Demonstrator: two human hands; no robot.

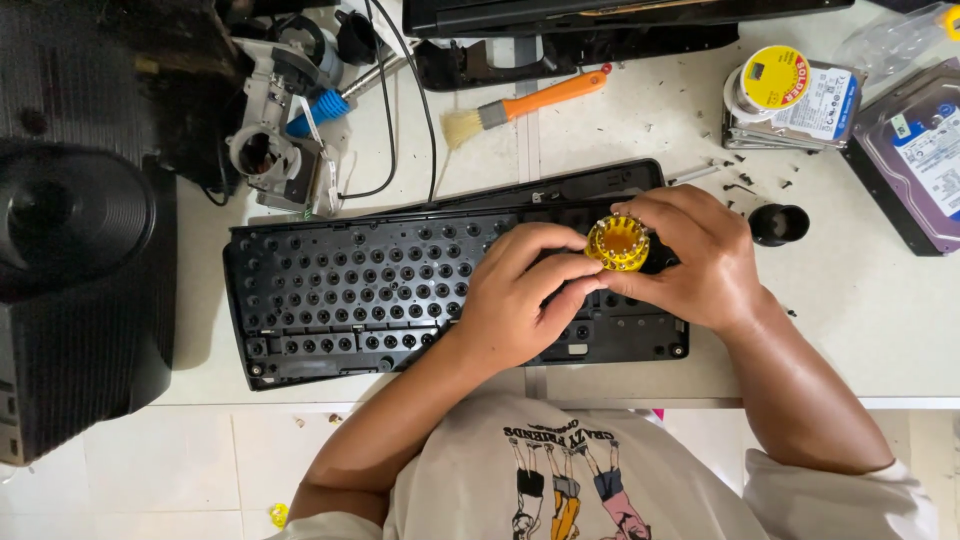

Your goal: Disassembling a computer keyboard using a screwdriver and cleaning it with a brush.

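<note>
Item under the hands: a round yellow tool (pixel 617 243) with a ridged rim, probably a screwdriver handle seen end-on. It stands over the right part of a black keyboard frame (pixel 350 290) that lies face up on the white table (pixel 860 300).

Hands: the left hand (pixel 520 295) and right hand (pixel 700 255) are together, fingers of both closed around the yellow tool from either side. Whatever is beneath the tool is hidden by the hands.

Progress, as judged: the key caps are all off, leaving rows of bare round sockets, so stripping appears well advanced. Small dark screws (pixel 740 182) lie loose above the frame, suggesting some fasteners are already out. The frame is not yet split apart.

Surroundings: a brush (pixel 525 105) with orange handle lies above the frame, a small black cap (pixel 778 224) to the right, a yellow spool of wire (pixel 773 78) on a hard drive (pixel 825 110), and a second drive (pixel 925 150) at the right edge.
</note>
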